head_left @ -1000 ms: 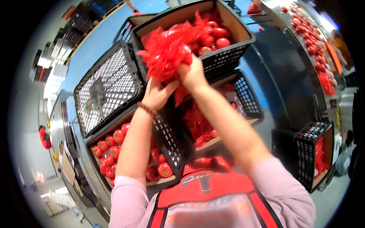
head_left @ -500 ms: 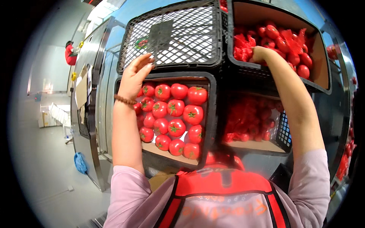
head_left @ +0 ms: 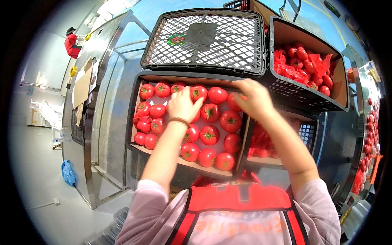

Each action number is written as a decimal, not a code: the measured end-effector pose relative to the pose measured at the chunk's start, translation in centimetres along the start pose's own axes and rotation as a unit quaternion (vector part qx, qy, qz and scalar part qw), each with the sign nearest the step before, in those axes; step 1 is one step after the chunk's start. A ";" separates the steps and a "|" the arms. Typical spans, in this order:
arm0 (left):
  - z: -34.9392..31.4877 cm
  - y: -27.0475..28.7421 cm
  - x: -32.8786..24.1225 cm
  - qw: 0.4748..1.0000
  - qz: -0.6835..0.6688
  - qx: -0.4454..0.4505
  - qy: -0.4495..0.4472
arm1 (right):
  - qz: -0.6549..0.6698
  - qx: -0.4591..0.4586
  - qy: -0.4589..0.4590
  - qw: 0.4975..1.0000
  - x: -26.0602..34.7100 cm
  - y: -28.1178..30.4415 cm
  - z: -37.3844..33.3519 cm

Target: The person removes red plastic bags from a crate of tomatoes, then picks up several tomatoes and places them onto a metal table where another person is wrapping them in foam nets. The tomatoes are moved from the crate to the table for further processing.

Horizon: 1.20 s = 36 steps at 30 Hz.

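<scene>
Many red tomatoes (head_left: pixel 209 135) fill black crate (head_left: pixel 183 76), narrow pale gaps between them. Rim bounds hands' room on all sides; black lattice (head_left: pixel 241 41) lies just beyond at 12 o'clock, perforated crate (head_left: pixel 294 88) at 2 o'clock. Left hand (head_left: pixel 182 105), near crate's 12 o'clock: half open, fingers and thumb parted about green-stemmed tomato (head_left: pixel 198 93). Right hand (head_left: pixel 256 98), over rim at 2 o'clock: loosely spread, fingertips at corner tomato (head_left: pixel 234 102); blurred, contact hard to tell.

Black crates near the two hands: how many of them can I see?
5: near crate under the left hand, mesh-topped crate behind it, upper-right crate, lower-right crate, partly hidden back crate. More may be hidden underneath.
</scene>
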State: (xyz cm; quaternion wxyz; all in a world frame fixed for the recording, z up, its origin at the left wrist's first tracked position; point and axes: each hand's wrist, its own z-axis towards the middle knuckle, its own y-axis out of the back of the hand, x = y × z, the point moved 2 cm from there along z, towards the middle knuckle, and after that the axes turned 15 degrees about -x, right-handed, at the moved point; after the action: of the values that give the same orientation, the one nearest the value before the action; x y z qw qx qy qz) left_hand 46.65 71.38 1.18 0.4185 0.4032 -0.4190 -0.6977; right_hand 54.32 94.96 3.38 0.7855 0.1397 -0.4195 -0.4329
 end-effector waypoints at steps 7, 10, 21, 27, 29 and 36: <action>0.4 -1.9 0.8 0.998 0.014 0.060 0.013 | -0.166 0.082 -0.048 0.981 4.4 -8.6 -2.0; 1.0 -1.3 1.9 0.996 -0.014 0.087 -0.016 | -0.224 0.114 -0.062 0.966 5.4 -9.6 -1.9; -4.5 8.3 16.0 0.499 -0.798 0.109 0.320 | -0.146 0.021 0.003 0.989 8.2 -10.4 -2.2; -11.5 12.2 29.2 0.278 -0.866 -0.049 0.413 | 0.064 0.122 0.011 0.990 16.9 -16.5 -0.8; -13.3 12.2 31.0 0.279 -0.861 -0.064 0.420 | 0.083 0.102 0.055 0.990 18.4 -20.3 -0.4; -16.3 12.1 30.2 0.254 -0.856 -0.066 0.445 | -0.169 0.218 0.111 0.955 20.8 -30.3 3.1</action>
State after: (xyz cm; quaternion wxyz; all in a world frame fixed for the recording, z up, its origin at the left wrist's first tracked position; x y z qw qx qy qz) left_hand 54.71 35.92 0.65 -0.2783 0.7441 0.4705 -0.3840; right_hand 40.50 61.08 -1.21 0.6925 0.4236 -0.3844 -0.4396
